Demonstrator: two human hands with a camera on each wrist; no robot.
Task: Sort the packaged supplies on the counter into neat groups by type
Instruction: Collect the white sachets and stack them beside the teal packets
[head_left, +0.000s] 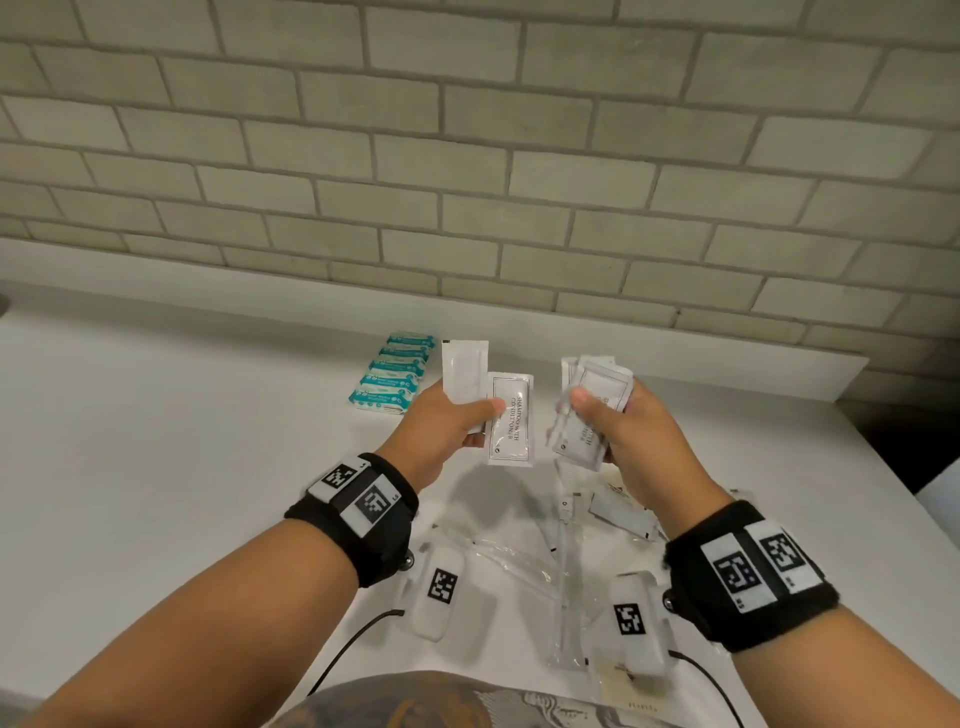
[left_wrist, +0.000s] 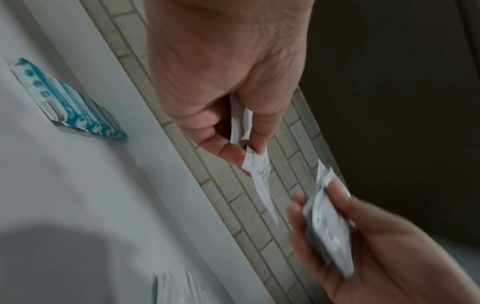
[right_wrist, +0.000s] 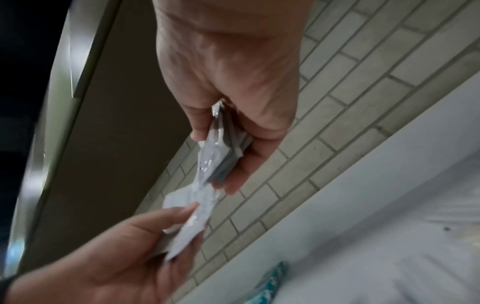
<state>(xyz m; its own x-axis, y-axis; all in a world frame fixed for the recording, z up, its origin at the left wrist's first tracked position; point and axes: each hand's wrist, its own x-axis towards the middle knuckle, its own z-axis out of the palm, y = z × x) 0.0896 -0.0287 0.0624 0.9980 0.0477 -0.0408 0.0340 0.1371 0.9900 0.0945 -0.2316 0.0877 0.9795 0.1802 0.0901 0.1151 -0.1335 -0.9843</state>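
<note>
Left hand (head_left: 447, 421) pinches two white sachets (head_left: 511, 418), one printed as shampoo with conditioner; right hand (head_left: 621, 431) clamps a thicker fan of sachets (head_left: 592, 410), both raised over the table (head_left: 156, 441). At 11 o'clock from the hands, teal packets (head_left: 389, 382) already lie in a tidy row. At 6 o'clock, clear-wrapped items (head_left: 566, 571) lie jumbled, so I judge sorting roughly midway.
</note>
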